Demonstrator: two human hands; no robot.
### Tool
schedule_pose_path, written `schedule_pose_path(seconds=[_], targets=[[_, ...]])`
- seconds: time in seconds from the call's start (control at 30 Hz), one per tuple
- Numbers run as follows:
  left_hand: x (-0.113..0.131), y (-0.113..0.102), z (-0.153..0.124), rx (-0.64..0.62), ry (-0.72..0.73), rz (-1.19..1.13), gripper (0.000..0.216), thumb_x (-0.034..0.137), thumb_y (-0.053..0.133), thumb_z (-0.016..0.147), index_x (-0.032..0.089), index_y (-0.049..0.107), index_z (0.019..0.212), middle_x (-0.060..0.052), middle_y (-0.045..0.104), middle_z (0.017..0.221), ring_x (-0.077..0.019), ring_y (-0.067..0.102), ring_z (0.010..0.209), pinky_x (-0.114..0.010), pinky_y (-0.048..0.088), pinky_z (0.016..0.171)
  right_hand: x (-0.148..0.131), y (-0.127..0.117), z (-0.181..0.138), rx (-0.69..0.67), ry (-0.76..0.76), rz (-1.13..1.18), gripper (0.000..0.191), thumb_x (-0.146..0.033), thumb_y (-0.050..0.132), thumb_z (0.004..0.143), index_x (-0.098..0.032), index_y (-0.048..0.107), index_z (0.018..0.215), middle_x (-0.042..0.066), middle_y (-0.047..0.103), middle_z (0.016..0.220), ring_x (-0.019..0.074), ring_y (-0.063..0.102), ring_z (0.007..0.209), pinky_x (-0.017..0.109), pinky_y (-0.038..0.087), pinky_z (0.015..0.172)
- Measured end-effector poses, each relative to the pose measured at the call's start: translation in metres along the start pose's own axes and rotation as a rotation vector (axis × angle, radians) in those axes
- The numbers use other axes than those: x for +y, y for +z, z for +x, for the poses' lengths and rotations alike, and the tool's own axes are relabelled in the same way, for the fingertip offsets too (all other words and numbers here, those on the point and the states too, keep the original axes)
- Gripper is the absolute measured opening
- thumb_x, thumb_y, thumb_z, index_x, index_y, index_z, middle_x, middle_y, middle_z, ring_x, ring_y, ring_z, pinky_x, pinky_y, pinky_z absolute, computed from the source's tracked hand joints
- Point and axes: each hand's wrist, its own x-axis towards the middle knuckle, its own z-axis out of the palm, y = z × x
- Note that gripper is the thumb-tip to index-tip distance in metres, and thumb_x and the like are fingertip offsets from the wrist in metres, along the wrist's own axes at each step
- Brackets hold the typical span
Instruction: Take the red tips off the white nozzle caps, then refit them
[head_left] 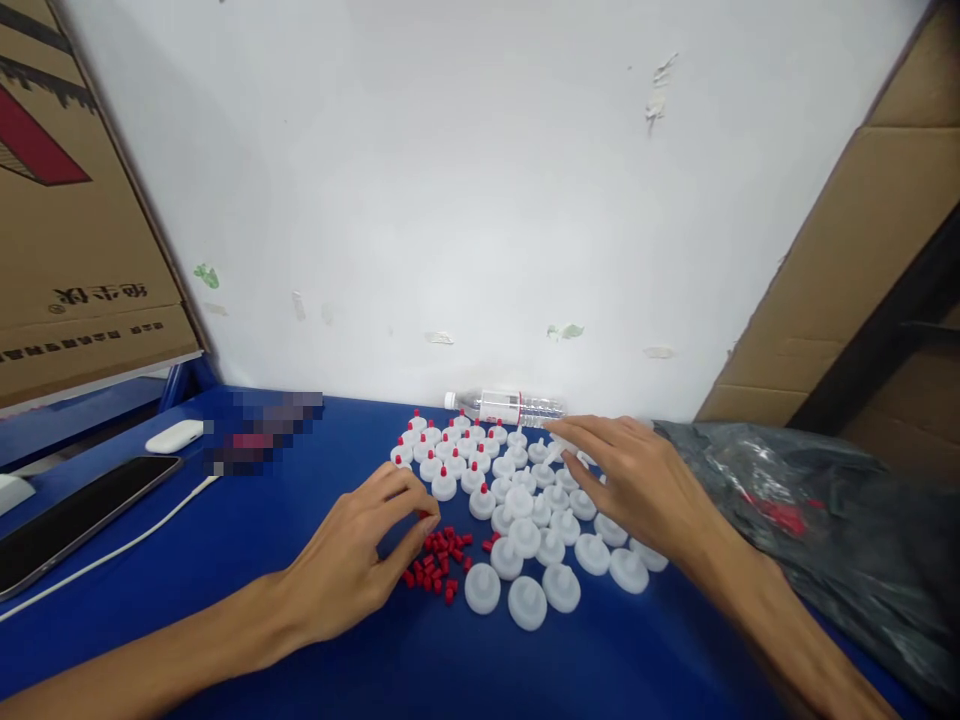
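Left hand point(375, 535) by red caps point(442, 560), grip unclear; right hand point(637, 475) holding lid point(556, 450).

Cardboard box point(82, 220), left: we see upside-down Chinese characters point(101, 293) with a ® mark point(56, 309), plus a smaller upside-down line point(79, 342) below, too blurred for us to read. Bottle label point(499, 406): red marking, too small for us to make out.

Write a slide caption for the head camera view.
Left hand by loose red caps, right hand over white spouted lids, above a blue tabletop.
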Motion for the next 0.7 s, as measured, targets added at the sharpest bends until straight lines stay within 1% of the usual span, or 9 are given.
schedule_pose_path(seconds=[0.1,0.23,0.3,0.37,0.43,0.5,0.57,0.7], targets=[[-0.003,0.001,0.000,0.013,0.055,0.012,0.021,0.020,0.046,0.105,0.024,0.067,0.107,-0.004,0.064,0.103,-0.0193,0.056,0.095,-0.031,0.048,0.079,-0.005,0.000,0.002,-0.042,0.025,0.025,0.031,-0.015,0.049,0.100,-0.022,0.060,0.129,0.007,0.074,0.116,0.0241,0.071,0.089,0.040,0.053,0.077],[-0.012,0.004,0.000,0.012,0.064,-0.025,0.022,0.017,0.051,0.103,0.024,0.065,0.119,-0.005,0.067,0.108,-0.0195,0.058,0.099,-0.031,0.051,0.083,-0.002,-0.001,0.002,-0.062,0.029,0.088,0.016,-0.019,0.052,0.100,-0.023,0.063,0.111,0.006,0.074,0.108,0.0233,0.070,0.088,0.040,0.051,0.079],[-0.014,0.006,-0.001,0.002,0.068,-0.043,0.019,0.019,0.055,0.103,0.023,0.065,0.119,-0.004,0.070,0.106,-0.0199,0.058,0.099,-0.032,0.051,0.084,-0.001,-0.001,0.001,-0.081,0.051,0.114,0.009,-0.022,0.055,0.100,-0.023,0.062,0.106,0.005,0.073,0.109,0.0231,0.069,0.089,0.039,0.050,0.081],[-0.014,0.006,-0.001,-0.010,0.094,-0.058,0.015,0.021,0.056,0.104,0.022,0.067,0.114,-0.004,0.070,0.102,-0.0200,0.058,0.097,-0.032,0.051,0.084,-0.001,-0.002,0.001,-0.108,0.087,0.141,0.006,-0.024,0.056,0.100,-0.023,0.062,0.102,0.006,0.071,0.111,0.0231,0.067,0.090,0.039,0.050,0.082],[-0.012,0.005,-0.001,-0.024,0.124,-0.061,0.015,0.021,0.056,0.104,0.022,0.069,0.111,-0.004,0.070,0.101,-0.0200,0.057,0.097,-0.032,0.050,0.084,-0.001,-0.003,0.001,-0.134,0.135,0.181,0.008,-0.028,0.057,0.100,-0.023,0.063,0.101,0.006,0.069,0.110,0.0227,0.066,0.090,0.038,0.049,0.081],[-0.010,0.004,-0.001,-0.041,0.143,-0.054,0.017,0.019,0.056,0.104,0.023,0.070,0.113,-0.004,0.069,0.103,-0.0200,0.057,0.098,-0.032,0.050,0.084,-0.002,-0.006,0.002,-0.160,0.191,0.233,0.011,-0.033,0.058,0.100,-0.024,0.066,0.101,0.005,0.067,0.107,0.0218,0.065,0.088,0.037,0.049,0.078],[-0.007,0.003,-0.002,-0.059,0.154,-0.047,0.020,0.017,0.056,0.103,0.024,0.071,0.114,-0.004,0.068,0.104,-0.0198,0.056,0.097,-0.031,0.049,0.083,-0.004,-0.009,0.003,-0.203,0.243,0.276,0.016,-0.038,0.058,0.100,-0.026,0.068,0.097,0.003,0.067,0.098,0.0210,0.063,0.083,0.036,0.047,0.075],[-0.003,0.004,-0.002,-0.075,0.169,-0.070,0.021,0.015,0.056,0.103,0.023,0.070,0.116,-0.004,0.069,0.102,-0.0192,0.057,0.096,-0.030,0.050,0.082,-0.008,-0.014,0.006,-0.351,0.308,0.339,0.026,-0.044,0.056,0.100,-0.027,0.069,0.086,0.000,0.066,0.078,0.0212,0.060,0.075,0.035,0.043,0.070]])
